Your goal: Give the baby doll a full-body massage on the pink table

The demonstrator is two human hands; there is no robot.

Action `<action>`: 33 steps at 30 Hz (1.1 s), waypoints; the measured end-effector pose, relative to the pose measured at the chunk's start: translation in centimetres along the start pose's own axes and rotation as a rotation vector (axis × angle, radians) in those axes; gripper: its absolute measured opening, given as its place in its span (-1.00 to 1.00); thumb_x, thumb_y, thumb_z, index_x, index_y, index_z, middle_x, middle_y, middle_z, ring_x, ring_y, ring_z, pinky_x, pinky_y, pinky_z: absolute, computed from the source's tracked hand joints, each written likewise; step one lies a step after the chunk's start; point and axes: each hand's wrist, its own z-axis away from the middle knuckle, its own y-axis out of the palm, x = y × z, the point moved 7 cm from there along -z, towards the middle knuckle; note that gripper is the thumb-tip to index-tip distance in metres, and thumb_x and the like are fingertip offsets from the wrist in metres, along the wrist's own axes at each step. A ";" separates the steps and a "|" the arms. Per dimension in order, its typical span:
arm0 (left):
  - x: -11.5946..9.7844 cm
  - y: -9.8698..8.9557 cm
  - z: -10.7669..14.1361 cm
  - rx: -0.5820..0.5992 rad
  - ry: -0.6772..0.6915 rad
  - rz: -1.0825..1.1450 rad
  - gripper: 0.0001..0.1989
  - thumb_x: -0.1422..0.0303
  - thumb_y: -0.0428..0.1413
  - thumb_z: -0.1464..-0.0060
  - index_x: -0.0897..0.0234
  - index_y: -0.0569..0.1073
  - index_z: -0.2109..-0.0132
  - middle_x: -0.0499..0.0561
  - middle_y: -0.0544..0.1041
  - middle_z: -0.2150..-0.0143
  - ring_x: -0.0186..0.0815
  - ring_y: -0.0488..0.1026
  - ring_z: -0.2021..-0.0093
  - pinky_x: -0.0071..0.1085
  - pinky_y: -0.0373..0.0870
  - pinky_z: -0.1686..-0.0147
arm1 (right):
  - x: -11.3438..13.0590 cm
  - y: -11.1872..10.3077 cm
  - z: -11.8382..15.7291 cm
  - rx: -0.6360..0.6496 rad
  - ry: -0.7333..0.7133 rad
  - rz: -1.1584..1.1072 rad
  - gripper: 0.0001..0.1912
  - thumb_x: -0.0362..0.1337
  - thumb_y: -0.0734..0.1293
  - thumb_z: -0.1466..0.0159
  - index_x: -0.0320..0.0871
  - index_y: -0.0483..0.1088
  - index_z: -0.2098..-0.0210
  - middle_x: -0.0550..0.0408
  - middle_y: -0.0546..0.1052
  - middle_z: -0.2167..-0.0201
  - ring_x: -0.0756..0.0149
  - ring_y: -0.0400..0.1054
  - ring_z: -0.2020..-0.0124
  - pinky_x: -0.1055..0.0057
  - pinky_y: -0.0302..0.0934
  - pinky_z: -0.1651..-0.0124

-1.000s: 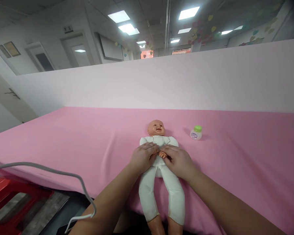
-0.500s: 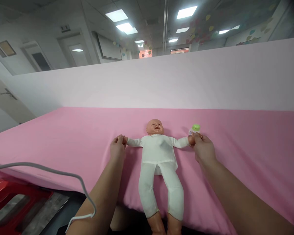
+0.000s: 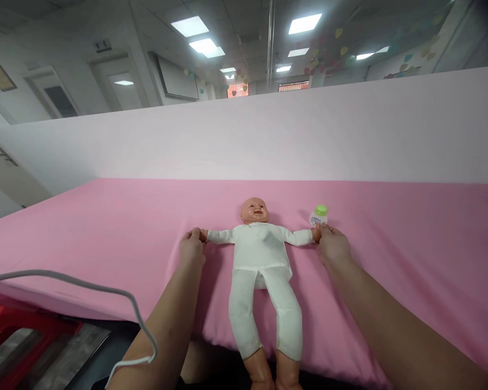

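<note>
A baby doll in a white top and trousers lies on its back on a pink sheet, its head away from me and its bare feet toward me. Both its arms are stretched straight out sideways. My left hand is closed on the doll's hand at the left. At the right, my right hand grips the doll's other hand. Just beyond my right hand is a small clear bottle with a green cap, its lower part hidden by my fingers.
A white wall panel rises behind the sheet, with glass above it. A grey cable crosses my left forearm. At lower left stands a red plastic stool. A door handle shows at far left.
The view has shifted slightly. Both hands keep their hold on the doll's hands, and its arms stay spread. A little more of the bottle shows beyond my right hand.
</note>
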 end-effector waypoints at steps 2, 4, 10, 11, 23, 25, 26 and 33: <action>-1.5 1.0 1.8 0.076 0.131 -0.002 -0.82 0.27 0.23 -0.14 0.25 0.56 0.14 0.02 0.59 0.22 -0.29 0.54 0.21 -0.30 0.55 0.11 | 1.9 0.5 1.7 -0.006 -0.098 0.032 -0.62 0.09 0.41 -0.26 -0.11 0.46 0.21 0.02 0.61 0.29 0.16 0.54 0.21 0.22 0.51 0.15; -2.9 2.5 3.9 0.195 0.282 -0.019 -0.71 0.20 0.26 -0.16 0.23 0.57 0.02 0.06 0.61 0.09 -0.26 0.55 0.10 -0.29 0.53 0.03 | 4.2 1.4 3.9 0.032 -0.245 0.094 -0.58 0.12 0.38 -0.30 -0.11 0.49 0.13 -0.02 0.64 0.17 0.16 0.55 0.13 0.21 0.48 0.04; -3.7 5.9 9.0 0.423 0.469 -0.290 -0.68 0.26 0.34 -0.06 0.20 0.65 0.02 0.06 0.66 0.12 -0.18 0.59 0.10 -0.24 0.52 -0.02 | 6.9 5.7 10.0 0.316 -0.486 0.362 -0.69 0.04 0.39 -0.32 -0.06 0.51 0.16 0.05 0.67 0.23 0.17 0.55 0.21 0.25 0.45 0.10; -3.7 6.3 9.7 0.458 0.516 -0.354 -0.69 0.28 0.34 -0.06 0.18 0.67 0.02 0.05 0.67 0.15 -0.17 0.59 0.13 -0.23 0.53 -0.01 | 6.9 6.4 10.8 0.385 -0.522 0.414 -0.73 0.01 0.39 -0.33 -0.04 0.52 0.15 0.06 0.67 0.25 0.17 0.56 0.25 0.26 0.45 0.14; -2.3 9.1 13.8 0.798 0.953 -0.825 -0.64 0.30 0.16 -0.27 0.06 0.59 -0.18 0.06 0.61 -0.19 -0.09 0.55 -0.21 -0.16 0.44 -0.24 | 6.4 9.6 15.4 0.726 -0.989 0.762 -0.60 -0.31 0.25 -0.39 -0.11 0.55 -0.15 -0.05 0.62 -0.12 0.08 0.53 -0.15 0.06 0.38 -0.26; -2.7 8.7 13.1 0.733 0.936 -0.787 -0.63 0.30 0.18 -0.25 0.07 0.59 -0.18 0.07 0.63 -0.17 -0.08 0.57 -0.17 -0.16 0.48 -0.19 | 6.6 9.2 14.6 0.686 -0.905 0.701 -0.63 -0.26 0.28 -0.39 -0.05 0.57 -0.12 0.00 0.65 -0.08 0.08 0.55 -0.11 0.07 0.41 -0.22; -2.9 8.4 12.6 0.683 0.911 -0.757 -0.63 0.30 0.19 -0.24 0.08 0.60 -0.17 0.07 0.64 -0.13 -0.08 0.60 -0.11 -0.18 0.50 -0.14 | 6.8 8.8 13.9 0.648 -0.840 0.657 -0.66 -0.22 0.30 -0.39 -0.02 0.58 -0.10 0.03 0.66 -0.05 0.09 0.57 -0.05 0.10 0.44 -0.17; -3.6 5.0 7.5 0.317 0.450 -0.319 -0.68 0.26 0.29 -0.16 0.19 0.64 -0.05 0.07 0.67 0.03 -0.15 0.60 0.02 -0.22 0.50 -0.08 | 7.0 4.7 7.9 0.275 -0.379 0.364 -0.68 -0.01 0.40 -0.32 -0.04 0.62 0.07 0.05 0.68 0.10 0.10 0.56 0.06 0.14 0.43 -0.10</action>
